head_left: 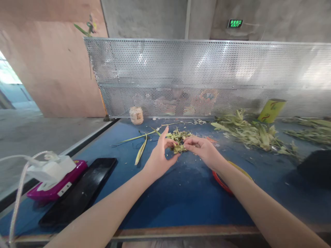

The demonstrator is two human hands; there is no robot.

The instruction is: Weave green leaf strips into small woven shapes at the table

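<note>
Over the blue tabletop, my left hand curls its fingers and thumb around a small bunch of yellow-green dried plant material, the index finger raised. My right hand pinches at the right side of the same bunch with thumb and fingertips. Behind the fingers lies a loose heap of dried plant bits, partly hidden by the hands. Just left of my left hand, a long pale-green leaf strip rests on the table. An orange-red and yellow round rim shows partly under my right forearm.
A perforated metal panel stands along the back. A roll of pale twine is at its foot. Dried leaves and a yellow-green box lie back right. A black phone and a magenta power strip with chargers are at left.
</note>
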